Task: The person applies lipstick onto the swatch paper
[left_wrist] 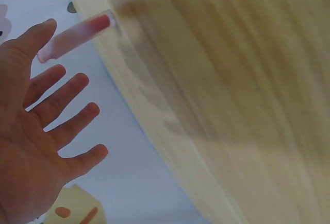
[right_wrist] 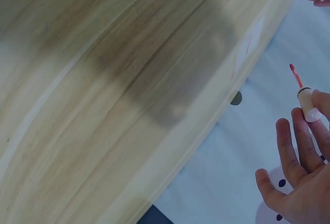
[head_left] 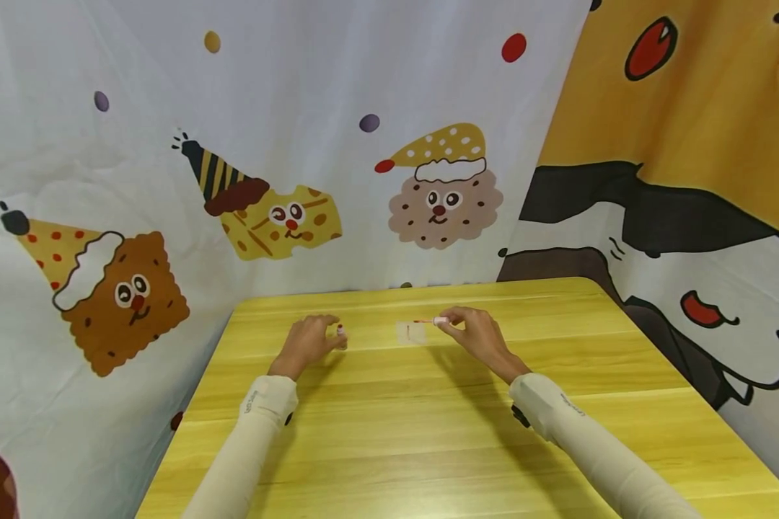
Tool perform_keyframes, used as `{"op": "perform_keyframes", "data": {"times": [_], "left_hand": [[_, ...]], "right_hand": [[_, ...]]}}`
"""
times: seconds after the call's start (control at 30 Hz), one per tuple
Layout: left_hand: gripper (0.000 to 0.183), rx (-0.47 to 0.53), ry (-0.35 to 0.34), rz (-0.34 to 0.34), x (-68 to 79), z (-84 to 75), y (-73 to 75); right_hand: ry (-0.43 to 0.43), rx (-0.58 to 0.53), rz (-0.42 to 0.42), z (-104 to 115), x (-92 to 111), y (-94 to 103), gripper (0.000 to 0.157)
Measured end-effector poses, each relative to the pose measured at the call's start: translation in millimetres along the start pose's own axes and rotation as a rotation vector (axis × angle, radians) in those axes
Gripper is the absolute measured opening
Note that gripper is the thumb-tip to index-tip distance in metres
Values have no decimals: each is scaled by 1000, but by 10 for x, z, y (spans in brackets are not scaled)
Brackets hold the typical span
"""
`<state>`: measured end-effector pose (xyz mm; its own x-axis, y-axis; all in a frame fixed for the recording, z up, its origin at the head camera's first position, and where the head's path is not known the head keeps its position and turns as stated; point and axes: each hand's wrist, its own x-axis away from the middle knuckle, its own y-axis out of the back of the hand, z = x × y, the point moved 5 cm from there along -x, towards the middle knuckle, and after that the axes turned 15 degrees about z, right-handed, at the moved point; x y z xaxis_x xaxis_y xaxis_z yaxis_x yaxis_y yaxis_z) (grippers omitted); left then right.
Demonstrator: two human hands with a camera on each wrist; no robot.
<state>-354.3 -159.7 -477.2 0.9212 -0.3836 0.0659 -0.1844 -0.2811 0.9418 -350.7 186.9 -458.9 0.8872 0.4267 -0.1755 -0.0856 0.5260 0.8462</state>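
Observation:
A clear lip gloss tube (head_left: 341,337) with red gloss inside stands upright on the table. My left hand (head_left: 308,342) is beside it, thumb and fingers spread apart around it; in the left wrist view the tube (left_wrist: 75,37) shows past the thumb, with the fingers loosely extended. My right hand (head_left: 480,335) pinches the pale cap of the lip gloss applicator (head_left: 439,321) between thumb and fingers. Its red-coated wand points left, over a small pale sheet (head_left: 402,334) that bears a short red stroke. The right wrist view shows the applicator (right_wrist: 308,104) held up, its tip red.
The wood-grain table (head_left: 376,432) reaches back to a white curtain (head_left: 298,86) printed with cartoon snacks. At the right hangs an orange, black and white printed cloth (head_left: 656,209).

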Motion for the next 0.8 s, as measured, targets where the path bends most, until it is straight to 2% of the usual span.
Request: {"op": "perform_keyframes", "data": {"times": [0.37, 0.8], "left_hand": [[50, 76, 22, 18, 15, 95, -123], [42, 114, 20, -6, -28, 157, -201]], "right_hand": [[-8, -6, 9, 6, -24, -53, 21], [-18, -10, 20, -6, -59, -113, 22]]}}
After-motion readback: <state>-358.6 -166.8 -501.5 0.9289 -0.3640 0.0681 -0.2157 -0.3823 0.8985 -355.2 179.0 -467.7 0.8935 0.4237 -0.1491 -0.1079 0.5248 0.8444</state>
